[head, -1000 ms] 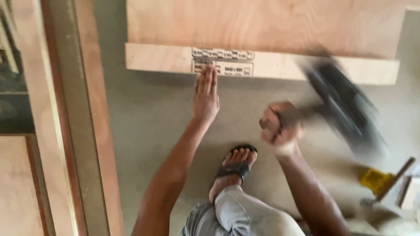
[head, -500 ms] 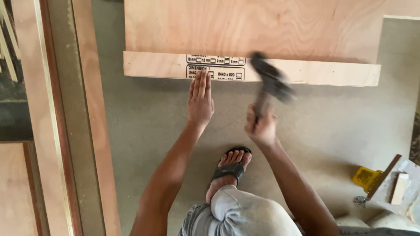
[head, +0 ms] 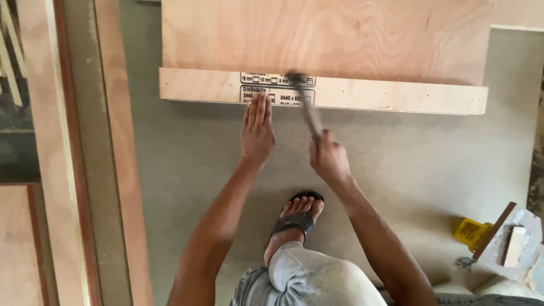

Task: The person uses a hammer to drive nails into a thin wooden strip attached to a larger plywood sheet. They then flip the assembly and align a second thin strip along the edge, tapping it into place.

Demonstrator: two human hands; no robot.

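A plywood strip point(head: 391, 93) with a printed black-and-white label lies on the grey floor along the edge of a large plywood sheet point(head: 323, 37). My left hand point(head: 256, 131) lies flat with its fingers together, the fingertips pressing the strip by the label. My right hand point(head: 327, 157) grips the handle of a hammer point(head: 305, 105), blurred by motion. The hammer's head is down on the strip just right of my left fingertips. My foot in a black sandal point(head: 294, 218) rests on the floor below the hands.
Long plywood boards point(head: 105, 170) run down the left side. At the lower right sit a yellow object point(head: 469, 232) and a small wooden block on a scrap board point(head: 513, 243). Grey floor point(head: 419, 164) lies between the strip and these.
My right hand swung the hammer from high on the right down and left onto the strip. The left hand stayed pressed on the strip.
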